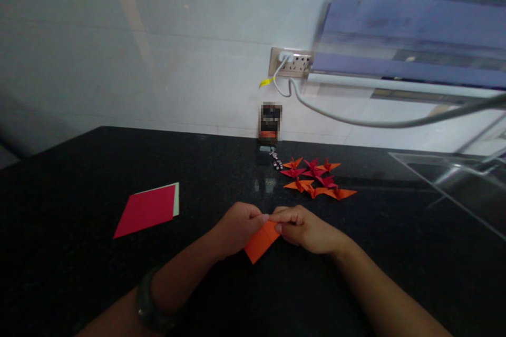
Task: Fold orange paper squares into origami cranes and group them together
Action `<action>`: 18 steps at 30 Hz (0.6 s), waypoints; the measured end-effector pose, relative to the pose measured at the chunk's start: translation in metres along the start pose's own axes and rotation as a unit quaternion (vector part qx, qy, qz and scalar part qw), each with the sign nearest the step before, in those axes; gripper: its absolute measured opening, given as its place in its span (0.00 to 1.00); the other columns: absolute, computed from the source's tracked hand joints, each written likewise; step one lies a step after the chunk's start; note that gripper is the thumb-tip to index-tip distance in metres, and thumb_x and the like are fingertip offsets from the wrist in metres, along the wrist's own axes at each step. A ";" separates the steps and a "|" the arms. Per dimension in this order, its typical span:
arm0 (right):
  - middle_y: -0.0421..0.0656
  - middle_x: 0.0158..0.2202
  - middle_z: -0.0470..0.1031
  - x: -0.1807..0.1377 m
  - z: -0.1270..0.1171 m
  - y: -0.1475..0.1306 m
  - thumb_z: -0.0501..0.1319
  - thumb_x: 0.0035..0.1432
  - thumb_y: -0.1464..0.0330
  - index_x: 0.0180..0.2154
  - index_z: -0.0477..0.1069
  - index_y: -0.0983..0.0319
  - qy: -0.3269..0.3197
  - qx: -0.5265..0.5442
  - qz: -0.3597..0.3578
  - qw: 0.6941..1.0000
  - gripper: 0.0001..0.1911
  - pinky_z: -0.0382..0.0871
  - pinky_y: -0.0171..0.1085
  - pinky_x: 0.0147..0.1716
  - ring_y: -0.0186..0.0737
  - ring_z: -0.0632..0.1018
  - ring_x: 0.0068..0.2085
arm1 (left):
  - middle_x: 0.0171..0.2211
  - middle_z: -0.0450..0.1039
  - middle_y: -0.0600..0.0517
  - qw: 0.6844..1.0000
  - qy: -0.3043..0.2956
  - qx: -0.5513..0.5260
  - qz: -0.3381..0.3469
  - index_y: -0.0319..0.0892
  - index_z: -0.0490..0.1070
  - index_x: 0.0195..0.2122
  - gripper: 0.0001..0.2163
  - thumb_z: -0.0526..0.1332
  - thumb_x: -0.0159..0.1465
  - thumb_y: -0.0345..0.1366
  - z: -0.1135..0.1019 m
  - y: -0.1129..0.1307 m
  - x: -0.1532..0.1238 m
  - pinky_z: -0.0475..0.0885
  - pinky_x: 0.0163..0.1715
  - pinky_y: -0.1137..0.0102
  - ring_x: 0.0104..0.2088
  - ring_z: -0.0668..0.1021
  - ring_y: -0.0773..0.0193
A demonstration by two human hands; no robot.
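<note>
Both hands meet over a black counter (79,179), pinching one folded orange paper (261,242) between them. My left hand (237,226) grips its top left edge with closed fingers. My right hand (302,227) pinches the top right edge, thumb and fingers pressed together. The paper's lower corner points toward me, just above the counter. A dark watch (148,300) sits on my left wrist.
A stack of red paper sheets (147,209) lies at the left. Several folded red and orange paper cranes (316,179) sit behind my hands. A small dark device (270,122) stands by the wall, under a socket (291,62) with a white cable. A glass pane (454,179) slants at right.
</note>
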State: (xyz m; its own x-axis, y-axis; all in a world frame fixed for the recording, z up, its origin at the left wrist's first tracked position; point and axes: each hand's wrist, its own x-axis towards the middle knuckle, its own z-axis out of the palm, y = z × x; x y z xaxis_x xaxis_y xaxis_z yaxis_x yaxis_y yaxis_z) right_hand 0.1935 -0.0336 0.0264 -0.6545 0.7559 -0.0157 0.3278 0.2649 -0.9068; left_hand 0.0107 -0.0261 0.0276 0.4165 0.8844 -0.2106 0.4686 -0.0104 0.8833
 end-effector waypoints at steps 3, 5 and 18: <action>0.39 0.29 0.61 0.000 0.000 0.000 0.51 0.56 0.73 0.46 0.70 0.58 -0.002 -0.007 0.000 1.000 0.17 0.54 0.26 0.20 0.26 0.61 0.24 | 0.16 0.57 0.57 1.000 0.002 0.013 -0.001 0.38 0.67 0.21 0.14 0.52 0.54 0.43 0.000 0.000 0.000 0.52 0.17 0.74 0.18 0.59 0.71; 0.39 0.29 0.60 0.001 0.000 0.000 0.52 0.56 0.73 0.46 0.70 0.58 0.000 -0.012 -0.001 1.000 0.17 0.54 0.26 0.20 0.26 0.61 0.24 | 0.16 0.58 0.57 1.000 0.005 0.020 0.000 0.37 0.67 0.21 0.14 0.52 0.54 0.42 0.000 0.000 0.000 0.52 0.18 0.74 0.18 0.60 0.71; 0.38 0.29 0.63 0.002 0.000 0.000 0.51 0.55 0.76 0.46 0.70 0.59 0.004 -0.040 0.011 0.999 0.19 0.57 0.28 0.23 0.26 0.62 0.24 | 0.17 0.58 0.56 0.997 -0.014 0.060 0.038 0.37 0.67 0.22 0.13 0.51 0.56 0.41 -0.002 -0.001 0.000 0.52 0.18 0.74 0.19 0.61 0.71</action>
State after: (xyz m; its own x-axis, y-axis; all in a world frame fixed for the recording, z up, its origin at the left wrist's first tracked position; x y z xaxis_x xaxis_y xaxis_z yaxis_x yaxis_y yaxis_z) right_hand 0.1926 -0.0323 0.0260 -0.6412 0.7667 -0.0323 0.3962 0.2947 -0.8696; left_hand 0.0093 -0.0253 0.0278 0.4748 0.8660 -0.1572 0.5239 -0.1346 0.8411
